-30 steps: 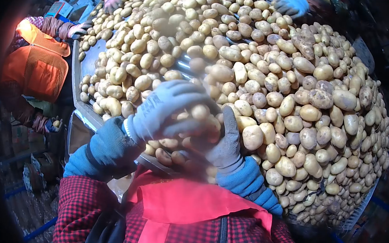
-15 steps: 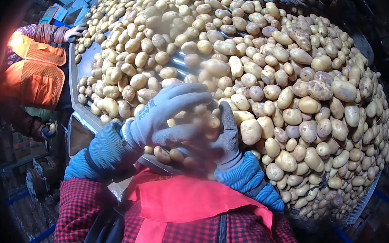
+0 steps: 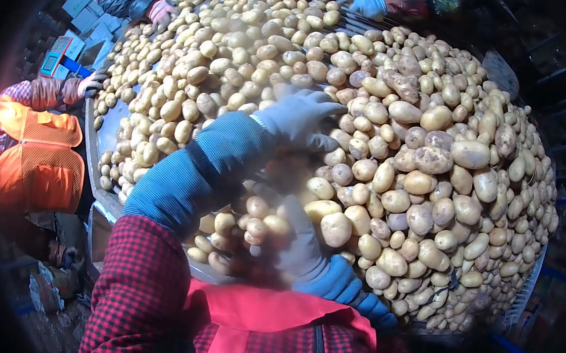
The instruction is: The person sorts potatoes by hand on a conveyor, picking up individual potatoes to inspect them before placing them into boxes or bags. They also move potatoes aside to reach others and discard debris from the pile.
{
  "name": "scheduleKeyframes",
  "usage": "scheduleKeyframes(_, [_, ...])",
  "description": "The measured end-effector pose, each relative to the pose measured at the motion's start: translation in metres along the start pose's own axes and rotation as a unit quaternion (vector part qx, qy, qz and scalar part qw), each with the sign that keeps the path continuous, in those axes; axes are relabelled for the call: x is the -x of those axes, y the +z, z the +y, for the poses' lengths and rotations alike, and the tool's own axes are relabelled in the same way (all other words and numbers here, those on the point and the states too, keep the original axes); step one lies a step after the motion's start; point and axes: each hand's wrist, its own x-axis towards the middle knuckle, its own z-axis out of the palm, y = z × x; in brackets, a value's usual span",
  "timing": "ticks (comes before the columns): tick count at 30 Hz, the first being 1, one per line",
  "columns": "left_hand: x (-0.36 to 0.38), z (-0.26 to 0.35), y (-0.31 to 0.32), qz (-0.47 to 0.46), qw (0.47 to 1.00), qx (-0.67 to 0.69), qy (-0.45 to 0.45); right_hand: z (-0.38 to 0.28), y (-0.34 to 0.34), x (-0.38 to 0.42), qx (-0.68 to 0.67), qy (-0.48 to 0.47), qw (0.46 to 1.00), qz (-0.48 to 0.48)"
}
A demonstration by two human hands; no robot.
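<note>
A large heap of potatoes (image 3: 395, 203) covers the sorting table (image 3: 111, 126) in front of me. My left hand (image 3: 298, 116), in a grey glove, reaches across the middle of the heap, its fingers stretched out and apart over the potatoes. Closer to my body, my right hand (image 3: 304, 247), also gloved, is low at the near side and blurred by motion. Right beside it, several potatoes (image 3: 256, 226) lie near the table's front edge; its fingers are too smeared to show a grip. A blurry patch in the picture's middle hides part of the heap.
A person in an orange vest (image 3: 51, 160) stands at the left with a gloved hand (image 3: 92, 84) on the table edge. At the far side are another person's pink-gloved hand (image 3: 161, 12) and a blue-gloved hand (image 3: 368, 3). A red device with a screen (image 3: 55, 55) stands at the left.
My left hand has moved away from my right, forward over the heap, and its fingers have extended. My right hand has shifted down and slightly left in view. The view itself has tilted somewhat.
</note>
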Motion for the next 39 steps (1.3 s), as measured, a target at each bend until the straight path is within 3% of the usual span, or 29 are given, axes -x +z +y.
scheduleKeyframes(2, [0.009,-0.007,0.005,0.038,0.998,0.003,0.04,-0.002,0.007,0.0,0.003,-0.004,1.0,-0.016])
scheduleKeyframes(4, [0.035,-0.004,0.002,0.04,0.998,-0.051,0.027,0.001,-0.001,0.0,0.155,-0.05,0.984,0.071])
scheduleKeyframes(5, [0.049,-0.003,-0.004,0.042,0.996,-0.078,0.019,0.002,-0.003,-0.001,0.164,-0.055,0.982,0.071])
scheduleKeyframes(6, [0.065,-0.002,-0.013,-0.008,0.999,-0.02,-0.048,0.003,-0.005,-0.001,0.161,-0.053,0.983,0.066])
scheduleKeyframes(8, [0.101,-0.013,-0.014,0.079,0.994,-0.069,-0.03,0.004,-0.008,-0.001,0.14,-0.04,0.988,0.049])
scheduleKeyframes(10, [0.128,-0.02,-0.028,0.054,0.99,-0.069,-0.107,0.002,-0.013,-0.002,0.118,-0.027,0.992,0.028])
scheduleKeyframes(11, [0.147,-0.041,-0.022,0.093,0.983,-0.096,-0.125,0.002,-0.017,-0.002,0.112,-0.022,0.993,0.02])
scheduleKeyframes(13, [0.175,-0.049,-0.043,0.078,0.98,-0.134,-0.124,0.002,-0.023,-0.004,0.098,-0.014,0.995,0.016])
scheduleKeyframes(15, [0.187,-0.05,-0.053,0.081,0.969,-0.195,-0.125,0.0,-0.016,-0.003,-0.026,0.014,1.0,0.0])
scheduleKeyframes(18, [0.158,-0.052,-0.059,0.184,0.964,-0.177,-0.069,0.0,-0.015,-0.002,0.109,0.005,0.993,0.051])
scheduleKeyframes(22, [0.073,-0.034,-0.044,0.133,0.987,-0.083,0.045,0.0,-0.021,-0.003,0.171,-0.013,0.983,0.062])
scheduleKeyframes(26, [0.001,-0.005,-0.027,0.042,0.992,-0.078,0.087,0.0,-0.011,-0.001,0.089,-0.027,0.996,0.004])
scheduleKeyframes(27, [-0.007,-0.009,-0.019,0.008,0.996,-0.05,0.072,0.0,-0.01,-0.002,0.031,-0.024,0.999,-0.025])
scheduleKeyframes(28, [-0.018,-0.015,-0.013,-0.026,0.998,-0.023,0.055,-0.001,-0.011,0.0,0.062,-0.021,0.998,-0.006])
scheduleKeyframes(32, [0.002,-0.042,0.001,0.039,0.994,-0.077,0.068,-0.001,-0.019,-0.003,0.134,-0.027,0.99,-0.021])
scheduleKeyframes(33, [0.01,-0.042,0.005,0.042,0.995,-0.084,0.037,-0.003,-0.023,-0.007,0.097,-0.023,0.992,-0.073])
scheduleKeyframes(36, [0.026,-0.037,0.006,0.054,0.993,-0.09,-0.052,-0.002,-0.017,0.002,0.223,-0.027,0.975,0.008])
scheduleKeyframes(38, [0.03,-0.029,-0.006,0.06,0.99,-0.078,-0.102,0.001,-0.002,-0.001,0.137,-0.03,0.99,0.032])
scheduleKeyframes(39, [0.035,-0.034,-0.001,0.111,0.987,-0.089,-0.08,0.0,-0.007,0.0,0.162,-0.025,0.986,0.026])
